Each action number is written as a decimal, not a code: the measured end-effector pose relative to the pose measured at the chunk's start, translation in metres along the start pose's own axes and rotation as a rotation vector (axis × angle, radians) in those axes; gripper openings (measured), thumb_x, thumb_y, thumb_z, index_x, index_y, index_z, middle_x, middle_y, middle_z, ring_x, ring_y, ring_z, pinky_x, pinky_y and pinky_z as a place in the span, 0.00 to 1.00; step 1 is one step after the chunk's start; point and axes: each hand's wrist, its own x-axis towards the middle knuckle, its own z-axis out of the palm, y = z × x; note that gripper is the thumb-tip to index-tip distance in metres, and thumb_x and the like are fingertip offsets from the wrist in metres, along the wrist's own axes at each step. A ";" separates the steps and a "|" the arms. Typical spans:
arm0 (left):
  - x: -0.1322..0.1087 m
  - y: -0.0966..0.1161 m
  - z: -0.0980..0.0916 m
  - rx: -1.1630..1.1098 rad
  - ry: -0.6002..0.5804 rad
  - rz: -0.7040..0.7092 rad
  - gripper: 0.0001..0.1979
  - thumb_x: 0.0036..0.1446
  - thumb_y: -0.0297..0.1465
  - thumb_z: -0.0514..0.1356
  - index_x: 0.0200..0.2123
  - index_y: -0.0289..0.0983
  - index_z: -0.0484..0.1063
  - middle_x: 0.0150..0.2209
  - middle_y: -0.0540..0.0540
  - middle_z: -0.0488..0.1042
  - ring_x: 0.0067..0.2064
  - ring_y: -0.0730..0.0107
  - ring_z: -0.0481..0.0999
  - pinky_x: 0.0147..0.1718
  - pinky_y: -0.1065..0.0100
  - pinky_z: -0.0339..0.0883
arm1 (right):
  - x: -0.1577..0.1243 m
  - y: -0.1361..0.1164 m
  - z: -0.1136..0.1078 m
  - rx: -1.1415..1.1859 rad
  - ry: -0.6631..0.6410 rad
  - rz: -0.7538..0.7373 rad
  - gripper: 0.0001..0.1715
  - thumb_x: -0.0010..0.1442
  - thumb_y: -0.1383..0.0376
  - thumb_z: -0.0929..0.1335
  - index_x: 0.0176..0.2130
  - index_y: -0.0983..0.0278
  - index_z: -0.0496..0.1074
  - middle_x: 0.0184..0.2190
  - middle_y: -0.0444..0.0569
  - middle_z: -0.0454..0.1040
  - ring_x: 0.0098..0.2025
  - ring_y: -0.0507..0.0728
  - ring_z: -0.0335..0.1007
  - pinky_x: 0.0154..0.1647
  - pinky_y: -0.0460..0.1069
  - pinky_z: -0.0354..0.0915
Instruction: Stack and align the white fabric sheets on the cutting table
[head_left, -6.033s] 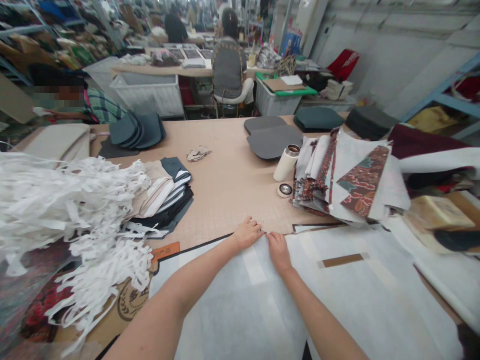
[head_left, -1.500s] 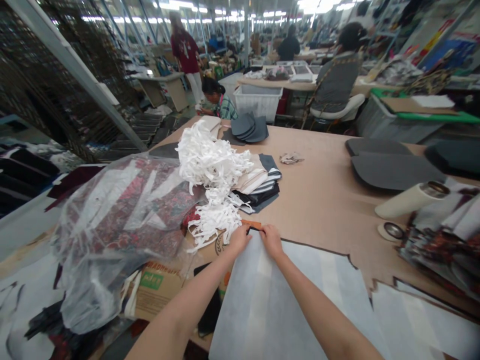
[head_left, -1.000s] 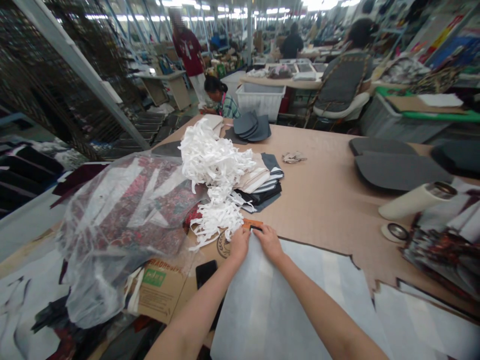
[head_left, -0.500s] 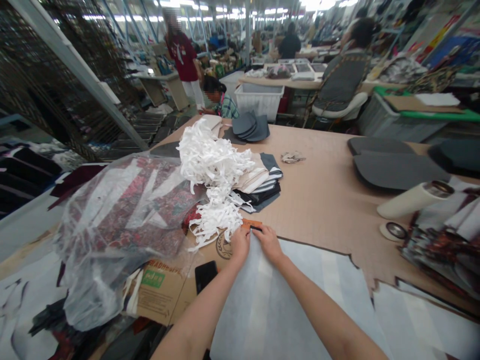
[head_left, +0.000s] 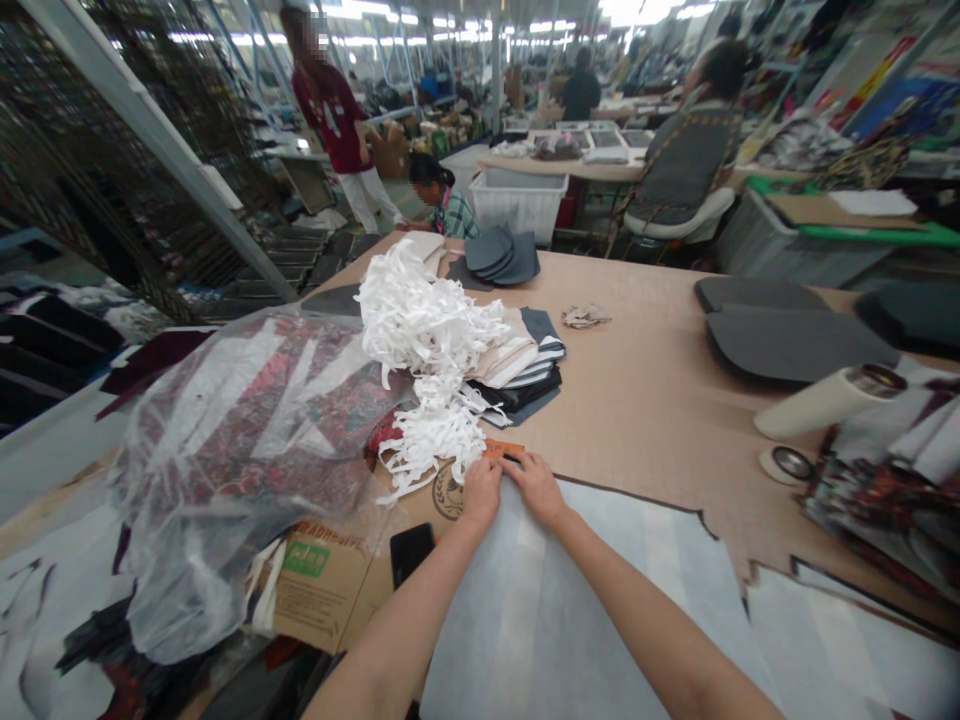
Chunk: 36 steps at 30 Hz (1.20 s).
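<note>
A large pale blue-grey fabric panel (head_left: pixel 600 560) with a dark edge lies in front of me. At its far left corner my left hand (head_left: pixel 482 492) and my right hand (head_left: pixel 536 487) are side by side, fingers closed in a pinch on the panel's edge. A bit of the dark edge shows between the fingertips. Just beyond them lies an orange piece (head_left: pixel 504 448), partly covered by my fingers. White fabric strips (head_left: pixel 431 440) lie in a loose heap close to my left hand. Left of my left forearm rests a black phone (head_left: pixel 412 552).
A clear plastic bag (head_left: pixel 255 400) of patterned fabric covers the left side, near flattened cardboard (head_left: pixel 322 590). Stacked cut pieces (head_left: pixel 517 365) sit beyond my hands. On the right are dark grey pieces (head_left: pixel 795 335), a white flask (head_left: pixel 829 397) and its lid (head_left: pixel 787 462). Co-workers are behind the table.
My hands stay at the panel's corner, with slightly less of the dark edge showing between the fingers. A standing person in the background has moved left.
</note>
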 end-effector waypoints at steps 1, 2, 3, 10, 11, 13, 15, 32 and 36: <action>0.000 0.000 -0.001 0.010 -0.007 0.014 0.15 0.62 0.28 0.44 0.40 0.37 0.71 0.37 0.44 0.71 0.42 0.65 0.67 0.43 0.65 0.60 | 0.000 0.000 0.000 -0.006 0.000 -0.007 0.21 0.61 0.68 0.60 0.53 0.55 0.66 0.49 0.49 0.67 0.47 0.57 0.60 0.47 0.53 0.60; -0.001 0.000 -0.001 0.024 -0.015 0.030 0.15 0.62 0.28 0.44 0.41 0.37 0.71 0.37 0.44 0.71 0.42 0.64 0.67 0.44 0.64 0.60 | 0.000 0.001 0.000 -0.010 -0.001 -0.012 0.21 0.61 0.68 0.61 0.53 0.56 0.66 0.49 0.50 0.67 0.47 0.57 0.60 0.47 0.53 0.60; -0.001 0.000 -0.002 0.037 -0.023 0.043 0.16 0.62 0.28 0.44 0.42 0.37 0.71 0.38 0.44 0.71 0.42 0.64 0.67 0.44 0.64 0.60 | 0.001 0.002 0.000 -0.013 -0.002 -0.016 0.21 0.61 0.68 0.61 0.52 0.56 0.66 0.49 0.50 0.67 0.47 0.58 0.60 0.47 0.53 0.60; -0.002 -0.001 -0.001 0.083 -0.042 0.059 0.17 0.62 0.27 0.43 0.44 0.37 0.69 0.39 0.44 0.70 0.43 0.63 0.67 0.44 0.64 0.59 | 0.001 0.004 0.002 -0.050 -0.037 -0.025 0.21 0.61 0.68 0.61 0.53 0.56 0.65 0.49 0.50 0.66 0.48 0.58 0.59 0.46 0.53 0.60; -0.002 -0.001 -0.001 0.094 -0.049 0.064 0.17 0.62 0.27 0.43 0.44 0.37 0.69 0.39 0.44 0.70 0.43 0.63 0.67 0.44 0.64 0.59 | 0.002 0.003 0.001 -0.059 -0.046 -0.026 0.21 0.61 0.68 0.61 0.53 0.56 0.65 0.50 0.50 0.65 0.48 0.58 0.59 0.46 0.53 0.60; -0.001 -0.001 -0.004 0.132 -0.069 0.086 0.17 0.62 0.27 0.43 0.46 0.37 0.68 0.40 0.44 0.70 0.43 0.63 0.66 0.44 0.64 0.59 | 0.004 0.000 -0.002 -0.081 -0.064 -0.023 0.21 0.61 0.68 0.61 0.53 0.57 0.65 0.49 0.51 0.66 0.48 0.59 0.59 0.44 0.53 0.60; -0.002 -0.003 -0.009 0.180 -0.091 0.125 0.17 0.62 0.27 0.43 0.48 0.37 0.66 0.41 0.43 0.69 0.44 0.62 0.66 0.44 0.64 0.59 | 0.006 -0.004 -0.004 -0.103 -0.081 -0.013 0.20 0.60 0.68 0.61 0.53 0.58 0.65 0.48 0.52 0.66 0.47 0.59 0.59 0.43 0.52 0.60; -0.003 -0.010 -0.053 0.259 -0.152 0.263 0.15 0.60 0.26 0.46 0.37 0.34 0.72 0.40 0.41 0.71 0.44 0.59 0.66 0.42 0.61 0.58 | 0.015 -0.015 0.002 -0.118 -0.104 0.300 0.20 0.60 0.73 0.58 0.51 0.67 0.65 0.45 0.55 0.68 0.45 0.58 0.61 0.44 0.51 0.59; 0.025 0.002 -0.042 0.007 -0.121 0.124 0.16 0.60 0.27 0.46 0.44 0.35 0.70 0.40 0.43 0.71 0.43 0.64 0.68 0.42 0.65 0.59 | 0.011 -0.004 0.015 -0.034 -0.013 0.327 0.19 0.60 0.73 0.57 0.47 0.66 0.69 0.38 0.51 0.69 0.42 0.57 0.62 0.43 0.50 0.59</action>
